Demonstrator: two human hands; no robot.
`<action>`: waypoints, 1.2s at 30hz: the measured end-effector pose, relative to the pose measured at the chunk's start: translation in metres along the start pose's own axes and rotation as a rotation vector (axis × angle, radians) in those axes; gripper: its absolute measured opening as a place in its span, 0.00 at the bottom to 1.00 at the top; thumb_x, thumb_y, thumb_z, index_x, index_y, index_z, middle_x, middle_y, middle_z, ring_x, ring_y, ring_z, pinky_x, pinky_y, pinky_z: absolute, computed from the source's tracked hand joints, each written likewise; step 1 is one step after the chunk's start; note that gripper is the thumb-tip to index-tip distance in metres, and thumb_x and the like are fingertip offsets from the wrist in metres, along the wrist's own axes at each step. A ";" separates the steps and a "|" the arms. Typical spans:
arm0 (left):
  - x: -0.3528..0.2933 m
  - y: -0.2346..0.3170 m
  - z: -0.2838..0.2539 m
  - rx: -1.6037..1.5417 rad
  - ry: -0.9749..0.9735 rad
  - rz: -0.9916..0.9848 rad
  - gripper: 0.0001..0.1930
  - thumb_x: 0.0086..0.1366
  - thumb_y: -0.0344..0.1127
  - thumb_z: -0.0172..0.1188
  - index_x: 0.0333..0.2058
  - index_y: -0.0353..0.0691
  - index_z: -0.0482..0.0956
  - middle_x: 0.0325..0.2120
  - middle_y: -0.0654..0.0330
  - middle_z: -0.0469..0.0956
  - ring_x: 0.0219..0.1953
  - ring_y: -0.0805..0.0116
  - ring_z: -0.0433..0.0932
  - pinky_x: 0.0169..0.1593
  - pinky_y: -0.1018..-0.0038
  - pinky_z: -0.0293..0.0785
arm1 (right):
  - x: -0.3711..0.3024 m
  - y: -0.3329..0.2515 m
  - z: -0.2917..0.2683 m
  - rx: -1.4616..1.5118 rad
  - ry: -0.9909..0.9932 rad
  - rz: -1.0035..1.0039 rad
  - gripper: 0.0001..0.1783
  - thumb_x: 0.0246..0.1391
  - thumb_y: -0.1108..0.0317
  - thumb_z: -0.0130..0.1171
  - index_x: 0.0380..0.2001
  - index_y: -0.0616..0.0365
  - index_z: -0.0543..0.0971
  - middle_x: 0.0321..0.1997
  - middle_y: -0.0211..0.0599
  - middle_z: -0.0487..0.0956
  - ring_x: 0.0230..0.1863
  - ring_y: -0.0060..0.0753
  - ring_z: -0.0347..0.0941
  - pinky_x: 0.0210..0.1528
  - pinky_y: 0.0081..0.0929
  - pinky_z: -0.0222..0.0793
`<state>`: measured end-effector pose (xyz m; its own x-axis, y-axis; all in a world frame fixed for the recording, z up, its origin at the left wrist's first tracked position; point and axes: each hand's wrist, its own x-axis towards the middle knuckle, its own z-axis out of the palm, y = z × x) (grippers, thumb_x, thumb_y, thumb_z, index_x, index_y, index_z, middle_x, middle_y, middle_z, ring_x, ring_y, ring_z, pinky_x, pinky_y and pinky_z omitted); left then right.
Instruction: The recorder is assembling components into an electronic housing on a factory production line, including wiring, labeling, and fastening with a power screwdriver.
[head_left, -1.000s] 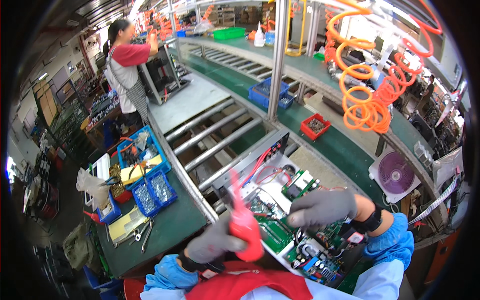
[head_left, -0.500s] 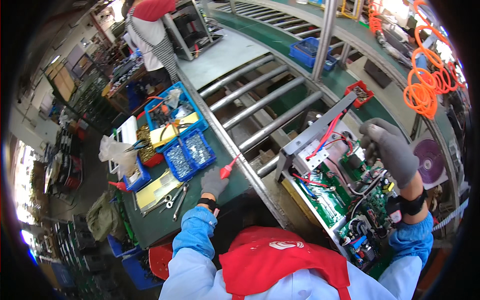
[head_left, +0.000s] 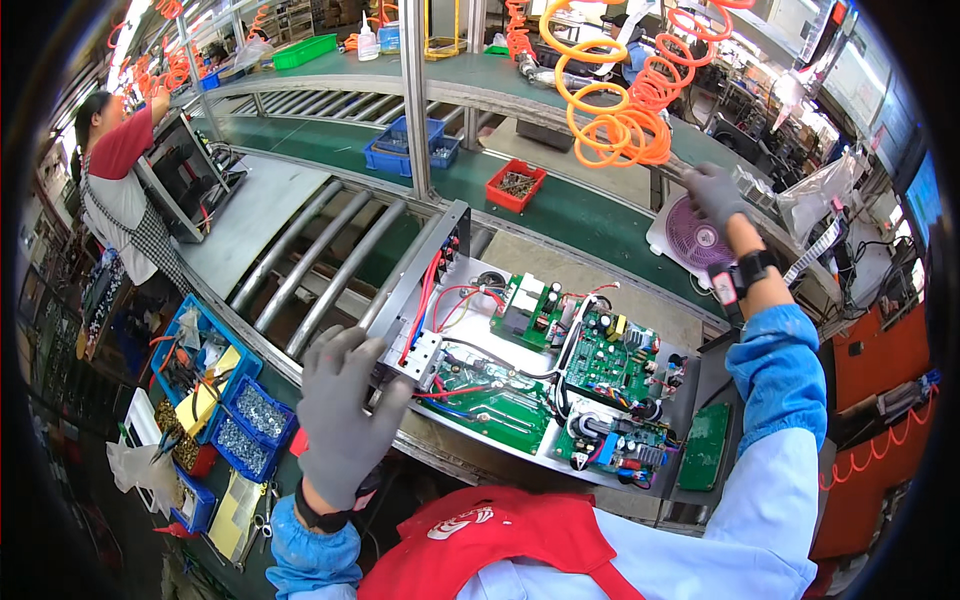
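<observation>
An open metal chassis [head_left: 430,275] lies in front of me on the roller conveyor, holding green circuit boards [head_left: 610,360] and red and black wiring. My left hand [head_left: 345,415], in a grey glove, rests flat on the chassis's near left corner with its fingers spread, by a white terminal block [head_left: 418,352]. My right hand [head_left: 715,195], also gloved, with a black wristband, is stretched out to the far right above a pink fan [head_left: 690,240]. Its fingers curl on a grey ribbed metal part [head_left: 752,185] beside a clear plastic bag [head_left: 820,200].
Blue bins of screws [head_left: 250,415] and hand tools sit at my left. A red tray [head_left: 516,186] and blue crate [head_left: 412,150] stand on the green belt beyond the steel rollers [head_left: 320,260]. Orange coiled hoses [head_left: 625,110] hang overhead. Another person [head_left: 115,195] works at far left.
My left hand has come from the screw bins, where it held a red-handled tool, onto the chassis corner. My right hand has left the chassis and reached out to the far right.
</observation>
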<state>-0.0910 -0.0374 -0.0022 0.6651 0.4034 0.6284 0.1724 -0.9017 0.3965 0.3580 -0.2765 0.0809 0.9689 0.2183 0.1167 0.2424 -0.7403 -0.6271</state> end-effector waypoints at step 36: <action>0.031 0.017 0.054 0.320 -0.205 -0.001 0.26 0.53 0.44 0.66 0.47 0.34 0.73 0.51 0.38 0.68 0.51 0.39 0.71 0.50 0.53 0.68 | 0.072 0.021 0.105 0.185 0.204 -0.274 0.21 0.50 0.53 0.52 0.39 0.56 0.82 0.39 0.51 0.81 0.45 0.52 0.77 0.49 0.39 0.71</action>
<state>-0.0286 -0.0488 -0.0123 0.7907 0.3942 0.4685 0.3699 -0.9173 0.1475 0.4271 -0.2092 -0.0050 0.8642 0.2472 0.4383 0.4984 -0.5406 -0.6778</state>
